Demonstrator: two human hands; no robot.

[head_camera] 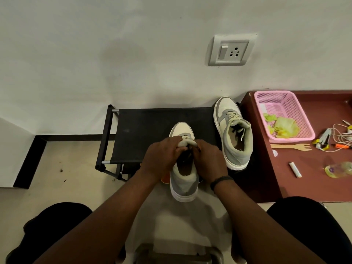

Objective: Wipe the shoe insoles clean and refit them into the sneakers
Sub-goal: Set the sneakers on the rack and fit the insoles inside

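A grey and cream sneaker (183, 180) stands heel toward me at the front edge of a low black rack (144, 128). My left hand (162, 157) and my right hand (208, 161) both grip its tongue and laces near the opening, fingers curled. Inside its dark opening I cannot make out an insole. The second sneaker (233, 132) sits on the rack's right end, toe pointing to the wall, laces loose, a beige lining showing inside. A yellow-green cloth (284, 127) lies crumpled in a pink basket (297, 111).
A maroon table (308, 187) at the right holds the basket, a wooden fork (291, 146), a white cable (341, 134), a small white stick (295, 169) and a clear plastic bag (339, 169). A wall socket (231, 51) is above. My knees frame the floor below.
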